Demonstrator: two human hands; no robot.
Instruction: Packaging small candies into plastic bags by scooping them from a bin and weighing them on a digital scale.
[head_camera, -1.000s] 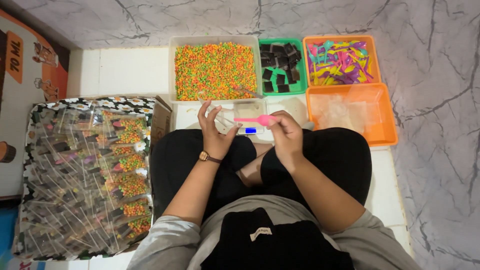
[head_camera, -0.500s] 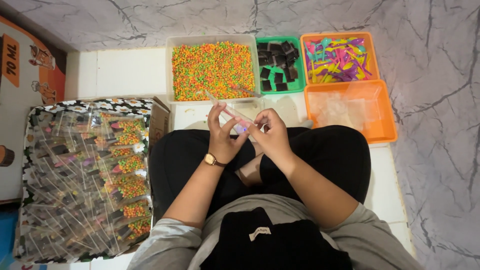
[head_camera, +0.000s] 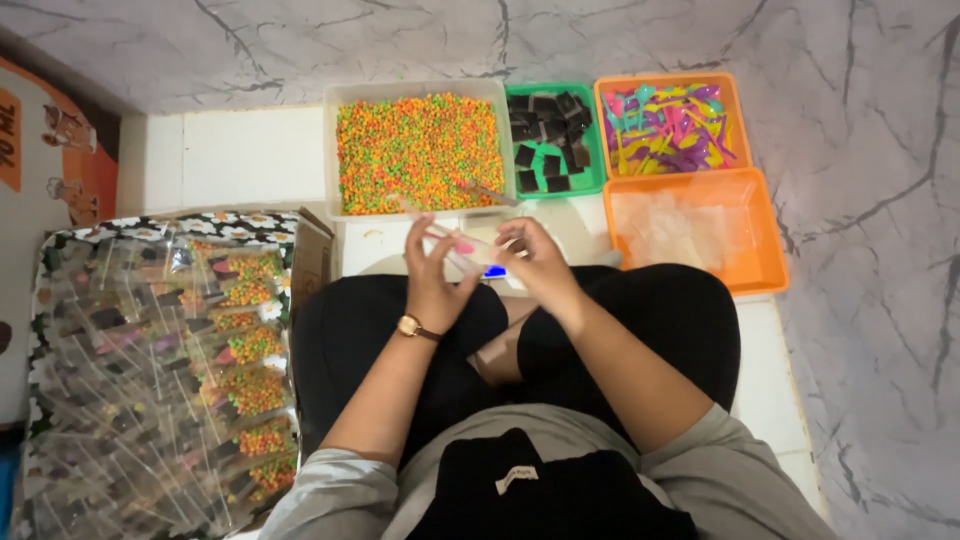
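Note:
My left hand (head_camera: 432, 272) and my right hand (head_camera: 540, 262) meet above my crossed legs and together hold a small clear plastic bag (head_camera: 462, 256) with a pink spoon inside it. The left hand wears a wristwatch. Just beyond the hands stands a white tray (head_camera: 335, 150) full of small orange, green and yellow cereal bits (head_camera: 420, 150), with a scoop lying in it. A small scale (head_camera: 495, 271) with a blue display shows between the hands.
A green tray (head_camera: 592, 182) holds dark chocolate squares. An orange tray (head_camera: 735, 110) holds coloured plastic spoons; another orange tray (head_camera: 770, 270) holds clear bags. At left a cardboard box (head_camera: 310, 260) is filled with several packed bags. Marble floor surrounds everything.
The pink spoon, held out in the right hand a second ago, has gone into the clear bag. Both hands have closed together around the bag.

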